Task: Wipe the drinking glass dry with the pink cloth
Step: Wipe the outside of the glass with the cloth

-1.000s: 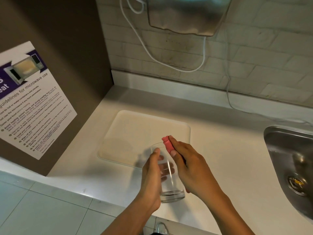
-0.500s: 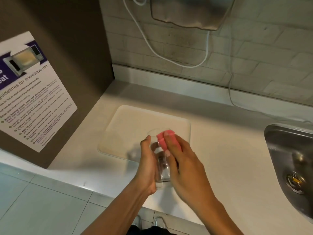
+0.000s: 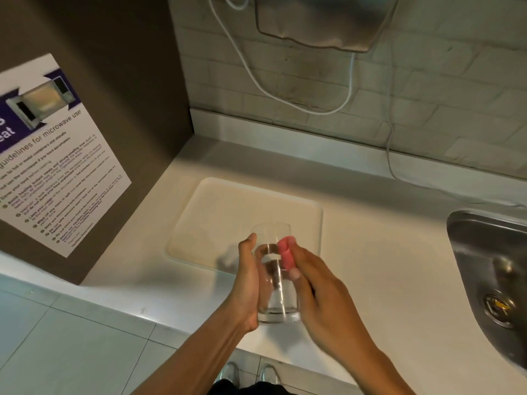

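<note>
A clear drinking glass is held upright above the counter's front edge. My left hand wraps its left side, thumb near the rim. My right hand pinches a small folded pink cloth and presses it against the glass's upper right wall, just below the rim. Most of the cloth is hidden under my fingers.
A cream tray lies on the white counter behind the glass. A steel sink is at the right. A brown panel with a microwave poster stands left. A metal dispenser and white cables hang on the tiled wall.
The glass has come back upright and nearer to me. The pink cloth has slid from the rim down onto the glass's right side.
</note>
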Tool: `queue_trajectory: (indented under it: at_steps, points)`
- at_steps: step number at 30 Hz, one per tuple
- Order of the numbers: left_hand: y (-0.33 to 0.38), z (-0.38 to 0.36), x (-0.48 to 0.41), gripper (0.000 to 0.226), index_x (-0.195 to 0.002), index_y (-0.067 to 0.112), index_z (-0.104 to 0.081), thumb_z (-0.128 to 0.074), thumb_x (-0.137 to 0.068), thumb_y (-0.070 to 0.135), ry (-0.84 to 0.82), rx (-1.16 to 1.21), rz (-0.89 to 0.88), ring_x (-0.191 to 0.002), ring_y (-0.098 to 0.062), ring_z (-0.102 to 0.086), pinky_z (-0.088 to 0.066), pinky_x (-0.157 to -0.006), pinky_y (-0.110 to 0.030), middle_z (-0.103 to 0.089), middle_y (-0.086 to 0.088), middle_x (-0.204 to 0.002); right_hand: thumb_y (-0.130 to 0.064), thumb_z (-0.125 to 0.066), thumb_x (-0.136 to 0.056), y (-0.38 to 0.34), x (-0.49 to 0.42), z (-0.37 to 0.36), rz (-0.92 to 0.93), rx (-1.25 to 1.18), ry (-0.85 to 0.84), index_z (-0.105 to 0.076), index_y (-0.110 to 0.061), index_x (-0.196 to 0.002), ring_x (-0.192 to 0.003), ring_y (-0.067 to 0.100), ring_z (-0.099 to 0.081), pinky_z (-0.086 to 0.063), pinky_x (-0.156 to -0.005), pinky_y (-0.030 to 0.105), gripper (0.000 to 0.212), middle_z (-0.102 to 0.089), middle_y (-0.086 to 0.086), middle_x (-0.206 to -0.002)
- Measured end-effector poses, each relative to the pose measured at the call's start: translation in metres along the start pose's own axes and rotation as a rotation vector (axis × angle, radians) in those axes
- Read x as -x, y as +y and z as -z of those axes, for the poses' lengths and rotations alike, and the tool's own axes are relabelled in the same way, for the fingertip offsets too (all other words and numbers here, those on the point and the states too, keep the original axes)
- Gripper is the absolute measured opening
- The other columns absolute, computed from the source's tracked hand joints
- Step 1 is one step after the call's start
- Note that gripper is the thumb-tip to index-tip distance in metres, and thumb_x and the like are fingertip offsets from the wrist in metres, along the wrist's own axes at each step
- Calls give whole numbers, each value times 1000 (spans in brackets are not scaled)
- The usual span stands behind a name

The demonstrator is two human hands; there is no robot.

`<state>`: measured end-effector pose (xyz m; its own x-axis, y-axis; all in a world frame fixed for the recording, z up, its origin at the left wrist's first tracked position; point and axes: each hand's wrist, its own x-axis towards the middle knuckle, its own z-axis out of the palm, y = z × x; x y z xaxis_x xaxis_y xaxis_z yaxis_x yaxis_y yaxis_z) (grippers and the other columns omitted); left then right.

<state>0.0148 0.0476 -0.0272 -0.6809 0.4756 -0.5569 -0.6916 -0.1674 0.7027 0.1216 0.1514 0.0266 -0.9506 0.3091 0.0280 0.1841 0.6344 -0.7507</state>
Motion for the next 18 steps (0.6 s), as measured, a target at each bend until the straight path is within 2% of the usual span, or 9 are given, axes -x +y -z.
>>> queue_trajectory:
  at_steps: [2, 3, 6, 8, 10, 13, 14, 16, 18]
  points:
    - [-6, -7, 4, 79, -127, 10, -74, -36, -98, 73, 1, -10, 25, -112, -41, -75, -54, -105, -60, -78, -30, -118, -36, -33, -109, -1, -16, 7, -60, -35, 26, -31, -49, -154, -140, -4, -41, -35, -118, 24, 46, -37, -26, -157]
    - [-8, -9, 3, 77, -124, 12, -76, -38, -99, 73, -8, 10, 28, -113, -40, -76, -59, -100, -57, -78, -30, -118, -36, -32, -109, -5, -21, 7, -55, -5, 37, -31, -48, -155, -141, -3, -39, -35, -118, 26, 47, -35, -25, -158]
    - [1, -5, -3, 75, -119, 16, -82, -40, -97, 74, -37, 71, 6, -103, -32, -81, -66, -77, -39, -81, -23, -112, -35, -32, -108, -14, -10, -3, 62, 146, 27, -23, -53, -155, -141, -7, -32, -31, -116, 17, 51, -21, -26, -163]
    - [6, 2, -7, 80, -119, 14, -82, -39, -94, 78, -27, 56, -1, -105, -30, -79, -66, -83, -44, -80, -26, -112, -38, -34, -108, -10, 5, -7, 85, 118, -9, -18, -61, -152, -141, -18, -21, -22, -113, 6, 53, -14, -34, -162]
    - [4, 3, -6, 81, -119, 15, -81, -39, -92, 79, -23, 27, 19, -109, -32, -75, -62, -97, -54, -74, -34, -121, -39, -35, -108, -6, 4, -3, 54, 1, -11, -25, -60, -151, -141, -18, -26, -25, -114, 6, 49, -22, -35, -159]
    - [-3, -4, -2, 78, -116, 16, -82, -48, -85, 79, -51, 65, 63, -103, -34, -80, -66, -76, -47, -78, -29, -117, -37, -34, -110, -5, -20, 7, -87, -104, 24, -35, -51, -152, -140, -4, -41, -36, -117, 24, 44, -38, -29, -155]
    - [-3, -6, -1, 79, -120, 16, -80, -50, -83, 79, -53, 78, 68, -108, -36, -79, -65, -78, -47, -78, -27, -120, -36, -33, -110, -9, -26, 8, -93, -88, 41, -35, -50, -152, -141, -3, -40, -35, -118, 25, 45, -37, -27, -156]
    - [3, -6, -4, 83, -127, 15, -77, -50, -81, 79, -49, 81, 35, -116, -37, -74, -59, -93, -48, -76, -28, -126, -34, -31, -109, -17, -22, 4, -22, -4, 55, -31, -49, -155, -141, -9, -34, -31, -117, 18, 48, -31, -29, -159]
    - [14, -1, -8, 87, -122, 10, -76, -50, -78, 81, -8, 71, -1, -106, -35, -72, -58, -92, -46, -76, -27, -118, -38, -30, -108, -15, -2, -4, 51, 88, 19, -21, -56, -155, -139, -19, -26, -23, -113, 7, 51, -20, -36, -159]
